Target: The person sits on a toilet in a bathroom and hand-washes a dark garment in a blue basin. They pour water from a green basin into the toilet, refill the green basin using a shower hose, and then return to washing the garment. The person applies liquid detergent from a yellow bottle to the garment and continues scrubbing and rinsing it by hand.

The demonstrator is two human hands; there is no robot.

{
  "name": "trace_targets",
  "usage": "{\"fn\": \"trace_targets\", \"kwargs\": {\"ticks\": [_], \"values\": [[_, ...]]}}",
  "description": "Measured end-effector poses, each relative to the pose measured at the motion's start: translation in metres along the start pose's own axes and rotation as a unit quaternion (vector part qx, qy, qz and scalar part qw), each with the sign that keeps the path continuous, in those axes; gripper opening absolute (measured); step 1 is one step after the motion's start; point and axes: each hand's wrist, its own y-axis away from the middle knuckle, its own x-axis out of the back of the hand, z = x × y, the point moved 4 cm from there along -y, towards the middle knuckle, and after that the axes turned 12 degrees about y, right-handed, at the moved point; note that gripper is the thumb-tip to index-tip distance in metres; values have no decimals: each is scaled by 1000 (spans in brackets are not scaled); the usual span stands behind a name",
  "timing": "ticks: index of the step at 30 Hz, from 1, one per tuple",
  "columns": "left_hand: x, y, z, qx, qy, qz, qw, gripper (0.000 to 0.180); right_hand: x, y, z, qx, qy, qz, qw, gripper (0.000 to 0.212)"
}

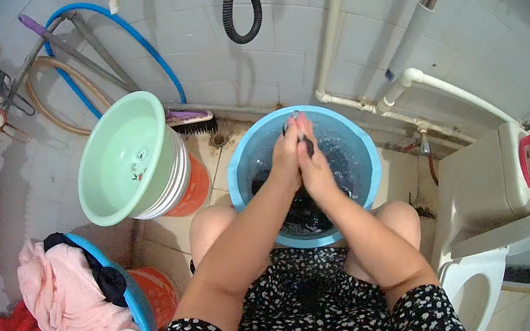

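My left hand (pixel 285 156) and my right hand (pixel 314 165) are pressed together over a round blue basin (pixel 373 167). Between them is a small piece of black cloth (pixel 308 146), mostly covered by the palms and fingers. Its exact kind cannot be made out. Below the hands, the basin holds rippling water, with more dark cloth (pixel 302 212) under the surface. The basin stands on the floor between my knees.
On the left, a pale green basin (pixel 110 161) tilts on an orange and white bucket (pixel 192 187). A blue tub (pixel 136 309) nearby is heaped with pink clothing (pixel 59 287). A brush (pixel 193 121) lies by the wall. At right stands a toilet (pixel 474 284).
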Motion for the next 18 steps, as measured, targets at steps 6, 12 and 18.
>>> {"fn": "trace_targets", "kwargs": {"ticks": [6,12,18], "values": [[-15,30,-27,44,-109,-6,993,47,37,-36,45,-155,-122,73,978,56],[-10,24,23,60,-113,15,992,53,69,-37,66,-258,-280,53,923,58],[10,-8,56,-26,-260,-27,965,48,73,-26,82,-259,-86,56,961,49]]}}
